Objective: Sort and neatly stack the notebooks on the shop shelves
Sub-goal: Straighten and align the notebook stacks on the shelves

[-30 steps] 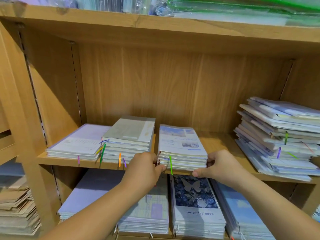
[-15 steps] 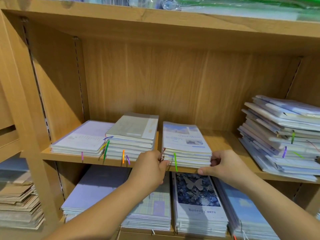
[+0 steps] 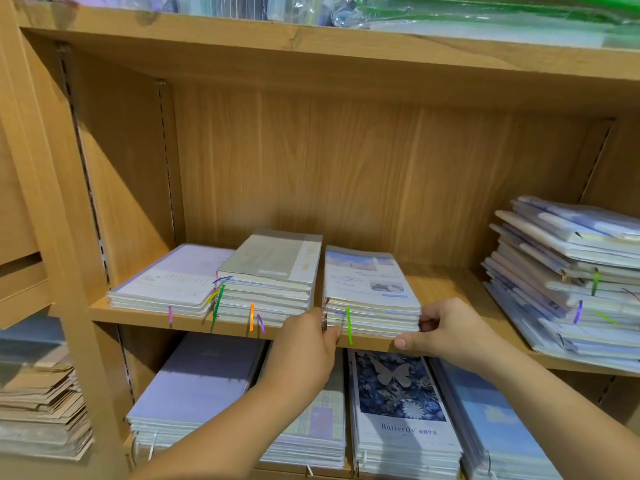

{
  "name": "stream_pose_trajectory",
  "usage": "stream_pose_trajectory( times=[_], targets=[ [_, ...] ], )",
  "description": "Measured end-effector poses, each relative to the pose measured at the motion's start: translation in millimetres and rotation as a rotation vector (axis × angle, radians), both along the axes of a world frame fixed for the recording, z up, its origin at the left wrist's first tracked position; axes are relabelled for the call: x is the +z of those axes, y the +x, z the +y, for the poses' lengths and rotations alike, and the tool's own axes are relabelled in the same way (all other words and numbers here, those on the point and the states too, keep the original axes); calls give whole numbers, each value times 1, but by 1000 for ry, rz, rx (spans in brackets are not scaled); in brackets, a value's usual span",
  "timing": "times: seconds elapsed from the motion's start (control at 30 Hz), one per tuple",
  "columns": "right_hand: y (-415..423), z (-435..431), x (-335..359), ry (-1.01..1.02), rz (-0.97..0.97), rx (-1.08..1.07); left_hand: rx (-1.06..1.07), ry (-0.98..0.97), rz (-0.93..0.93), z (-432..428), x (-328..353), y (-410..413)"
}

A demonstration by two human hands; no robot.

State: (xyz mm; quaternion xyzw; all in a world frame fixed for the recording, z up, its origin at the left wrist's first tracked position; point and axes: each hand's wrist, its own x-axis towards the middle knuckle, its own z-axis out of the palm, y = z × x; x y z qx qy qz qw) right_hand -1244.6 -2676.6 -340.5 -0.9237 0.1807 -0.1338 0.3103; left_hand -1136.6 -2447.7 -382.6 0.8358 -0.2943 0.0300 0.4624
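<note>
1. Head view, the grip: I see my left hand point(image 3: 304, 344) with its fingers curled against the left front corner of the sky-cover stack point(image 3: 367, 289); my right hand point(image 3: 446, 334) curls its fingers on the right front corner, thumb stretched along the front edge of the shelf board point(image 3: 450, 282); both hands clasp that stack between them.
2. Head view, the stack: it lies flat on the middle board, right at the front edge; its notebooks sit squared one above another; a green ribbon hangs from its front.
3. Head view, the neighbours: just beside it on the left sits the grey-green stack point(image 3: 273, 271), taller, with orange, purple and green ribbons at its front; further left lies the low lilac stack point(image 3: 173, 278), touching the grey-green one; well apart on the right is the ragged pile point(image 3: 561, 271), its notebooks skewed.
4. Head view, below: the butterfly stack point(image 3: 398, 393) lies on the lower shelf beneath my hands; a brown paper pile point(image 3: 38, 403) stands far left in the next bay.
</note>
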Motion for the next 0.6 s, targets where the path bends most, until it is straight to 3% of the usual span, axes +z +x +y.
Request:
stream_pose_trajectory(
  times=[0.2,0.33,0.47,0.6],
  targets=[
    [-9,6,0,-36,-7,-39,-57,-45,-32,11,2,-10],
    [-29,1,22,-122,48,9,-64,-161,-195,22,13,-35],
    [-57,-15,58,-255,82,-34,-302,-158,-105,-19,50,-68],
    [-103,-35,88,-322,-4,-45,-459,-50,-121,-80,81,-81]
  ],
)
